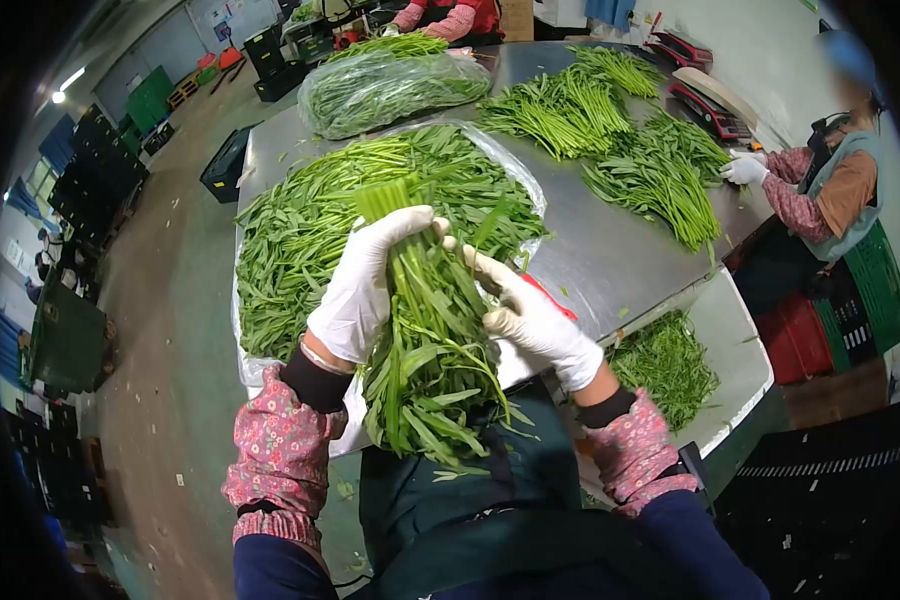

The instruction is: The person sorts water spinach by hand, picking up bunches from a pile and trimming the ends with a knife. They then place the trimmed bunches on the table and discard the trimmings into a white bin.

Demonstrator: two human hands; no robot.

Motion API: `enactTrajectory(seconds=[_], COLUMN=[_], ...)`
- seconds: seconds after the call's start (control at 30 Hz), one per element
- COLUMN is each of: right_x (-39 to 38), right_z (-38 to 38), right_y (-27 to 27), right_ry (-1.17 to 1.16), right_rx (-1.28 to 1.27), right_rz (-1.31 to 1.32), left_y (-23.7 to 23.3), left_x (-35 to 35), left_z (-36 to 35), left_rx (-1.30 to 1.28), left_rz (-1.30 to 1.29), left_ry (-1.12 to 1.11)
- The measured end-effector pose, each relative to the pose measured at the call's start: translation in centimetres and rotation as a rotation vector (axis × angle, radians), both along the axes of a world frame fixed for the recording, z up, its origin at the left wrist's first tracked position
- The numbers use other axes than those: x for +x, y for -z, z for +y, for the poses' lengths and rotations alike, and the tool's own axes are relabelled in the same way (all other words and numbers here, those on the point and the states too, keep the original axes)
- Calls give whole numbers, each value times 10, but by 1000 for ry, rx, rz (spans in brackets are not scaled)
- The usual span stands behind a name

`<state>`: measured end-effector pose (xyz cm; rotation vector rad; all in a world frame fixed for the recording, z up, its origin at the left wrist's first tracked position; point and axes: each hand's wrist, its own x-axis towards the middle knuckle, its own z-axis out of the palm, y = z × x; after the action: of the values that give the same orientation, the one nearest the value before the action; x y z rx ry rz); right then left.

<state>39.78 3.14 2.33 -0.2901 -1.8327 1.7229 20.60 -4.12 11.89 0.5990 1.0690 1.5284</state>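
A bunch of water spinach [425, 330] is held up in front of my body, its cut stem ends at the top and its leaves hanging down. My left hand [365, 285], in a white glove, is closed around the stems near the cut ends. From the right side, my white-gloved right hand [535, 315] grips the same bunch with curled fingers, partly hidden by leaves. Beneath and beyond both hands spreads a large heap of loose water spinach [310, 220] on clear plastic sheeting [525, 185]. A red object [548, 295] shows partly behind my right hand.
Several bunches [560, 115] lie across the metal table [610, 250], near red scales [710, 110]. A plastic bag of greens [395, 95] rests at the back. Below right, a white bin [735, 340] holds leafy scraps. One co-worker [840, 190] stands right, another [460, 20] at the far end.
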Motion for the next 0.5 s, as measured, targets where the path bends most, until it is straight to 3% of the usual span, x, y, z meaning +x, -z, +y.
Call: enactTrajectory(seconds=[0.07,0.1,0.17,0.23,0.3,0.33,0.4,0.43,0.5], right_x=[-15,-22,-14,2,27,49,114,154,228], right_z=[-12,-17,-14,-13,-24,-22,-15,-12,-2], right_y=[-6,-6,-1,10,-11,0,23,31,46], right_ry=[12,212,315,421,466,323,211,323,551], right_rx=[-126,-277,-441,-452,-667,-628,-629,-579,-386], right_rz=[167,119,62,404,461,490,389,153,-440], left_y=[-1,2,8,19,18,23,29,29,29], left_x=[9,12,17,13,20,18,6,0,-10], left_z=[0,2,4,8,10,11,17,19,18], left_rx=[36,57,69,99,102,90,53,24,12], left_rz=[-19,-18,-114,-178,-230,-289,-427,-562,-478], left_ry=[51,75,162,234,147,120,50,47,83])
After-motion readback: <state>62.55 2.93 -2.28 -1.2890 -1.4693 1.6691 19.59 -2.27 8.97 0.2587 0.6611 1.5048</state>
